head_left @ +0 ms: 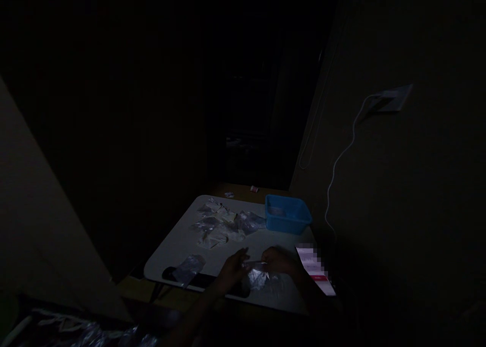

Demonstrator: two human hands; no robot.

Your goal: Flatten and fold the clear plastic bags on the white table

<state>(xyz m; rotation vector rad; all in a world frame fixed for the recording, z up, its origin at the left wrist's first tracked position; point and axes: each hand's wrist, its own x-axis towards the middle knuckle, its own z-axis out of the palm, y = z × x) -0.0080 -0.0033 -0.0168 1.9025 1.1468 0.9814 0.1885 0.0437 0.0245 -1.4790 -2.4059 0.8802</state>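
In the dim head view, a shiny clear plastic bag [258, 279] lies at the near side of the white table [178, 238]. My right hand [280, 261] is closed, pinching the bag's upper edge. My left hand [232, 272] reaches in from the other side, its fingers apart and its thumb at the bag; darkness hides the exact contact. A pale thin strip runs between the two hands. Farther back lie several crumpled plastic bags [216, 225] in a loose heap. Another clear bag [190, 270] rests at the front left, over a dark strip on the table.
A blue plastic basin [288, 216] stands at the table's back right, with something pale inside. Right of my right hand is a lit phone [316, 271]. A white cable [334, 170] hangs from a wall socket [393, 98]. Small packets [254, 189] lie beyond the table.
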